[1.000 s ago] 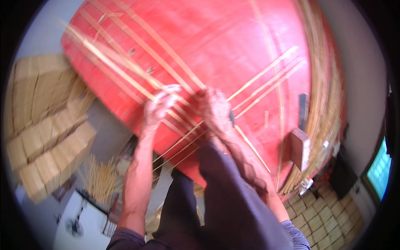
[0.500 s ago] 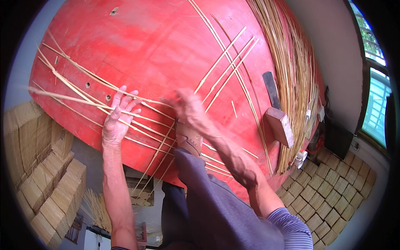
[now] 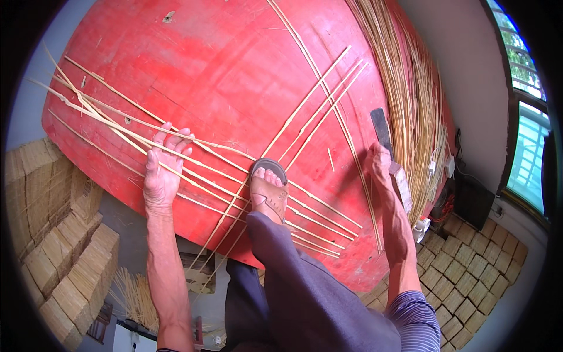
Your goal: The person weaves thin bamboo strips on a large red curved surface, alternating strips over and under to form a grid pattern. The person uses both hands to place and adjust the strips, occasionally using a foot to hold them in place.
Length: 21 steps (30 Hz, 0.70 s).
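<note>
Your right hand [image 3: 380,159] is off the sandaled foot, where it was half a second ago, and is now toward the right edge of the red board [image 3: 193,70]; your left hand [image 3: 163,185] has hardly shifted.

Head view: Left hand at the board's near edge, left of the foot, palm up, fingers extended and parted, with the fan of pale strips [image 3: 88,108] running across them. The fan extends past the board's left edge; its other end passes under your sandal [image 3: 269,198] and comes out toward the near right part. Three diagonal strips [image 3: 305,102] cross the fan by the sandal, running from beyond the near edge toward the upper right. Right-hand fingers are curled beside the dark flat blade [image 3: 380,126] and the wooden block [image 3: 402,188]; cannot tell whether they grip either. A thick bundle of long strips [image 3: 417,105] lies along the board's right edge.
</note>
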{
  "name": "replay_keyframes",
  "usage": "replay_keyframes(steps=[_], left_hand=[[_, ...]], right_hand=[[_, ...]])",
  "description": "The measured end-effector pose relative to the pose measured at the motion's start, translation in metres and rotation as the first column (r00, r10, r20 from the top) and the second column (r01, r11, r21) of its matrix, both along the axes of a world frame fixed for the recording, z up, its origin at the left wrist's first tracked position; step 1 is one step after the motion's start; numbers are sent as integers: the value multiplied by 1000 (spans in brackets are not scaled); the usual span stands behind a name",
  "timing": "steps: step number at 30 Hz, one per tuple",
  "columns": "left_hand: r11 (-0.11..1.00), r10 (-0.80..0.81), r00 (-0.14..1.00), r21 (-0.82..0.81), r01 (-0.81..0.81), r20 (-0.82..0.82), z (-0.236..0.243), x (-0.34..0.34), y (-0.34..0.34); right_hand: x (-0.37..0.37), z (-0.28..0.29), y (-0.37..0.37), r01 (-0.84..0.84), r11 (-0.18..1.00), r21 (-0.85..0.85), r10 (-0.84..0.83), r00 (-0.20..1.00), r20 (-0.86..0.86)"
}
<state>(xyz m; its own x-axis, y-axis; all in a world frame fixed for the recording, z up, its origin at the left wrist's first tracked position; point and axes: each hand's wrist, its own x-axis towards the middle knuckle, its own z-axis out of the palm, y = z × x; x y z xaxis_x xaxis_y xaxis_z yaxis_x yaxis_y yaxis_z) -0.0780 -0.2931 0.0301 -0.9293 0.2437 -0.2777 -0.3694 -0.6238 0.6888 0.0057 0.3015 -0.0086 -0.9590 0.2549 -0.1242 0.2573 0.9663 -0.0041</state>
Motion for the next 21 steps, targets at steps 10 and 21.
replay_keyframes(steps=[10, 21], left_hand=[[1000, 12, 1000, -11, -12, 23, 1, 1, 8], [997, 9, 1000, 75, -10, 19, -2, -1, 11]], right_hand=[[-30, 30, -48, -112, 993, 45, 105, 984, 145], [-28, 17, -26, -30, 968, -251, 42, 998, 42]])
